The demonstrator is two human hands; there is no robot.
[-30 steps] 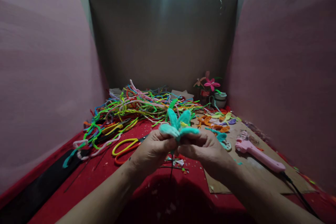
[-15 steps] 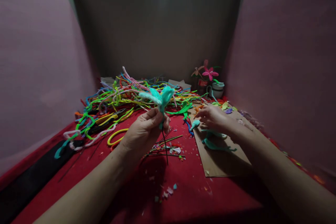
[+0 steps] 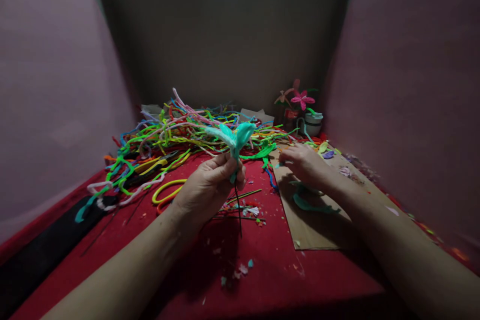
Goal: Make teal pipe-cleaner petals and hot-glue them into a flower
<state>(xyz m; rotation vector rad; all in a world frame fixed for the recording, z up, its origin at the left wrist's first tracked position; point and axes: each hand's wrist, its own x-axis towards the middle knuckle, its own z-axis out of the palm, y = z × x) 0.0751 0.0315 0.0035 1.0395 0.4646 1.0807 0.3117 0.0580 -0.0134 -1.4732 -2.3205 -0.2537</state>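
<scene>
My left hand [image 3: 217,172] is closed round the base of a turquoise pipe-cleaner flower [image 3: 243,134], held upright over the middle of the table. From below the fingers its thin dark wire stem [image 3: 239,210] hangs down. Over the cardboard sheet [image 3: 315,234] on the right, my right hand [image 3: 305,162] has its fingers bent together at a small turquoise petal [image 3: 278,165], most of which they hide. Just under that hand, another turquoise pipe-cleaner piece [image 3: 309,204] with a thin tail lies on the cardboard.
A tangled heap of coloured pipe cleaners [image 3: 180,127] covers the back left. Yellow-handled pliers [image 3: 152,166] and yellow-looped scissors [image 3: 165,191] lie before it. Thin sticks and scraps [image 3: 247,207] are scattered centrally. A small pot [image 3: 313,125] and a pink flower [image 3: 302,100] stand at the back right.
My right fingers have closed over the turquoise petal, which showed more fully before and is now mostly covered. My left hand still holds the flower, slightly further right in the picture.
</scene>
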